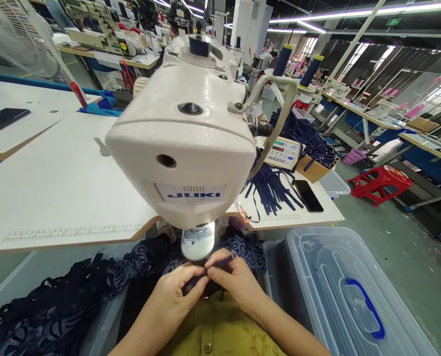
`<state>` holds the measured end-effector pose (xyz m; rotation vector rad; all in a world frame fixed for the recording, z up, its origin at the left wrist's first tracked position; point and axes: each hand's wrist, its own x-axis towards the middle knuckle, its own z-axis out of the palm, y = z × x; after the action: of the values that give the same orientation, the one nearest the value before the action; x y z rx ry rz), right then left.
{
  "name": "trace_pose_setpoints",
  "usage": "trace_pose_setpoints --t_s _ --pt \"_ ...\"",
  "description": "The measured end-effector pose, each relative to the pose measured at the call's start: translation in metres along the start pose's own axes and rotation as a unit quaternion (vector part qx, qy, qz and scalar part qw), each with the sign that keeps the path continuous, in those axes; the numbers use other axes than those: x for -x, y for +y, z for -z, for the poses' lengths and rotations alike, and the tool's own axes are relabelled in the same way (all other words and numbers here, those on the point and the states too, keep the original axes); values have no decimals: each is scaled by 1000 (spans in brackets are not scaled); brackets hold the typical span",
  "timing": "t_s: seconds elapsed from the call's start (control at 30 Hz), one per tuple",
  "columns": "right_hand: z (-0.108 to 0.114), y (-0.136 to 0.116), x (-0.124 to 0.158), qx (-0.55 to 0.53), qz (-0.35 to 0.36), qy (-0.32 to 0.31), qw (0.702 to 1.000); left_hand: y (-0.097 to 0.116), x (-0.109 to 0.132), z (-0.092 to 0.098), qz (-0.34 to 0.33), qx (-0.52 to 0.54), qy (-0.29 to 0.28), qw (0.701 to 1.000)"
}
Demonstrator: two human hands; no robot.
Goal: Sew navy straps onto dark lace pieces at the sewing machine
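Observation:
Just in front of the white JUKI sewing machine (pixel 187 128), both hands meet below its lit head. My left hand (pixel 174 291) is closed, pinching a dark navy piece of fabric (pixel 191 285) between thumb and fingers. Close against it, my right hand (pixel 239 282) is also closed, its thumb and forefinger pinching the navy fabric; a thin dark strip shows between its fingers. The exact edge they grip is partly hidden by the fingertips. Behind the hands, patterned navy lace garments (pixel 142 259) stretch leftward into a clear bin (pixel 105 316).
On the right of the white table (pixel 75 198) lie navy straps (pixel 270 190), a control panel (pixel 283 152) and a phone (pixel 308 196). A lidded clear plastic box (pixel 346 296) stands to my right. Another phone (pixel 5 119) rests far left. A red stool (pixel 381 183) stands beyond.

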<state>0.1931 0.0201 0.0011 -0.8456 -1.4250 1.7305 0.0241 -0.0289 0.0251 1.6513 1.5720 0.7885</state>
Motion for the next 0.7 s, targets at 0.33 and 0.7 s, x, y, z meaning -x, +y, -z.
trace_pose_setpoints --t_s 0.33,0.7 --pt "-3 2 1 112 174 75 976 0 8 -8 -71 -61 52 994" --pt "-2 2 5 92 194 65 975 14 12 -4 -254 -259 172 916"
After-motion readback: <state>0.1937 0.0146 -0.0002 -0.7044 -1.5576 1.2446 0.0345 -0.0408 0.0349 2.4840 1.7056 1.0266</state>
